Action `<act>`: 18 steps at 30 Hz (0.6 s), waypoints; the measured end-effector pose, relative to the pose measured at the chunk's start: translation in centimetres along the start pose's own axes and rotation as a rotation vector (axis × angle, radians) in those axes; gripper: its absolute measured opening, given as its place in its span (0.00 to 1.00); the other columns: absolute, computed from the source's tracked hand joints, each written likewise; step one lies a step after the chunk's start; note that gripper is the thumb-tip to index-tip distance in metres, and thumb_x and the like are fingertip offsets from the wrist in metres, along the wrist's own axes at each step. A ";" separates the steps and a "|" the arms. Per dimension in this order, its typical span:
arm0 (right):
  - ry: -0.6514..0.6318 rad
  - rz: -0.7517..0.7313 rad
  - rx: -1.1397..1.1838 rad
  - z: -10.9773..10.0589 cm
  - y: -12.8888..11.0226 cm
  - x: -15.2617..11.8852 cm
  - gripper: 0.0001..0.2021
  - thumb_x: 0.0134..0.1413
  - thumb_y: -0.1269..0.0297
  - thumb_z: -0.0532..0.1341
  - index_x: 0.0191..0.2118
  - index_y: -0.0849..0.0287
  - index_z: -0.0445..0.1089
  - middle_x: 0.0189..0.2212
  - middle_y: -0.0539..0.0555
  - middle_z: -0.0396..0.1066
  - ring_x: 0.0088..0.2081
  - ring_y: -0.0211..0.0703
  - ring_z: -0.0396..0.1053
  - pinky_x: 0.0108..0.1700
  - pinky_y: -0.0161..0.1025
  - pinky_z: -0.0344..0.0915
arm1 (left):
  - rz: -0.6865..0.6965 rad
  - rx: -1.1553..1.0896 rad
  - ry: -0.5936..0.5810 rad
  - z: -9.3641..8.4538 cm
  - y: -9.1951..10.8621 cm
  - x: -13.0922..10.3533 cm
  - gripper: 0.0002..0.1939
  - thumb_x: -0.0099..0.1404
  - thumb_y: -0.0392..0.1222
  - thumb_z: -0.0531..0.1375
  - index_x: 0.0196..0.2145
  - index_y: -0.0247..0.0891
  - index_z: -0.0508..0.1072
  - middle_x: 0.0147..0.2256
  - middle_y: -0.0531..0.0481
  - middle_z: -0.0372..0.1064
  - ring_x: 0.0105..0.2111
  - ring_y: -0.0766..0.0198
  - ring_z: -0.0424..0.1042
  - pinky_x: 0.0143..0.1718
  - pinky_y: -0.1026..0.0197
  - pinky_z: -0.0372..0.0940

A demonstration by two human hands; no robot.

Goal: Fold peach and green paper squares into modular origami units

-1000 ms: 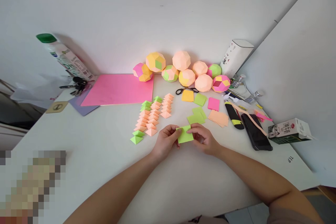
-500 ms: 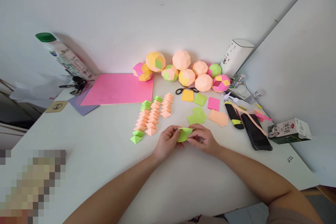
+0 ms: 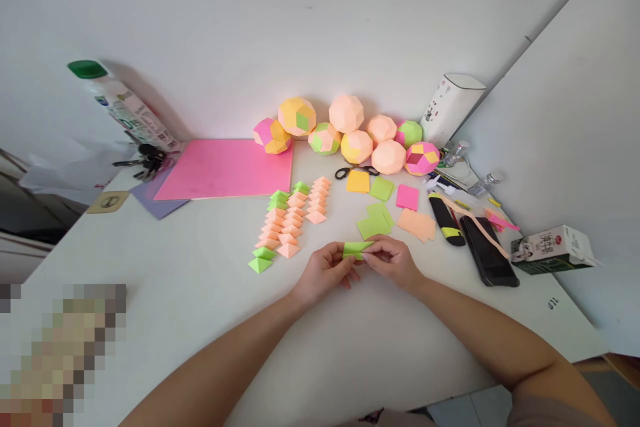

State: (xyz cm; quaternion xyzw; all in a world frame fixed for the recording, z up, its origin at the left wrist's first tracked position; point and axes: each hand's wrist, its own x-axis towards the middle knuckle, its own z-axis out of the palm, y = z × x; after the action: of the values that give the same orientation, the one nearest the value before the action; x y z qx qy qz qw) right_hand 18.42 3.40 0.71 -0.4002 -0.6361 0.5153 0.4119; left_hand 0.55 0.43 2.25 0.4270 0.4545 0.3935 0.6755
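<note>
Bottle (image 3: 131, 117), white with a green cap, is at the back left of the table (image 3: 175, 267) near the wall, with keys (image 3: 150, 155) just beside its base. A purple sheet (image 3: 159, 198) pokes out from under a pink board (image 3: 225, 170). Next come three rows of small folded paper pieces (image 3: 293, 223), overlapping one another: green at both ends and peach between in the first, one green above peach in the second, all peach in the third. The left hand (image 3: 323, 270), near those rows, pinches the left side of a green paper (image 3: 353, 249), its thumb against the lower edge. That paper is held bent across, between both hands and in front of loose green squares (image 3: 375, 221). Behind, nine faceted paper balls (image 3: 346, 113) cluster by the wall, with black scissors (image 3: 343, 174) and a yellow pad (image 3: 358, 181) before them. The right hand (image 3: 397, 261) nips the paper's right side between thumb and fingers. Past it lie a magenta pad (image 3: 407, 197), peach sheets (image 3: 416, 224) and a dark phone (image 3: 490, 253); a carton (image 3: 553, 250) is farthest right.
</note>
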 end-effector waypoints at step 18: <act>-0.117 0.098 0.122 0.0 -0.6 0.0 0.07 0.49 0.62 0.63 0.27 0.60 0.68 0.29 0.52 0.68 0.28 0.38 0.69 0.28 0.36 0.67 | 0.002 0.000 -0.017 0.2 -0.2 0.0 0.15 0.58 0.52 0.60 0.31 0.35 0.67 0.27 0.49 0.72 0.21 0.67 0.70 0.21 0.64 0.65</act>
State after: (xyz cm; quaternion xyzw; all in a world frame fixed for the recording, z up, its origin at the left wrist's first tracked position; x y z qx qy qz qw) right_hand 18.34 3.32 1.32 -0.3742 -0.6063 0.5950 0.3720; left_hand 0.73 0.35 2.11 0.4307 0.4481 0.3907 0.6790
